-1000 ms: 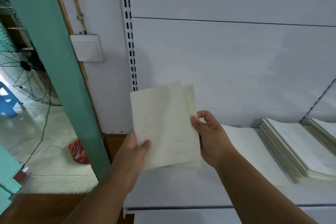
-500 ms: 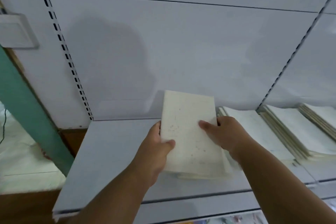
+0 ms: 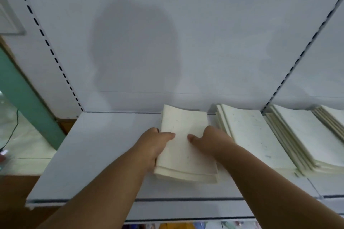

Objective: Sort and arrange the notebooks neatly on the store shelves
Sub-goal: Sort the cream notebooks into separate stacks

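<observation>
Head camera, looking down at a white shelf (image 3: 104,154). Small stack of cream notebooks (image 3: 184,147) lying flat on that shelf, clamped between both hands. Left hand (image 3: 155,144) gripping the stack's left edge, thumb laid across the top cover. Right hand (image 3: 212,140) pressed on the right edge, thumb likewise on the cover; remaining fingers hidden behind the stack. Just right of the right hand, a taller pile of cream notebooks (image 3: 255,135), close to the held stack, contact unclear. Farther right, beyond the slotted upright (image 3: 297,57), another pile (image 3: 305,135). Left of the left hand, bare shelf. Behind both hands, white back panel (image 3: 204,33) carrying a head-shaped shadow.
</observation>
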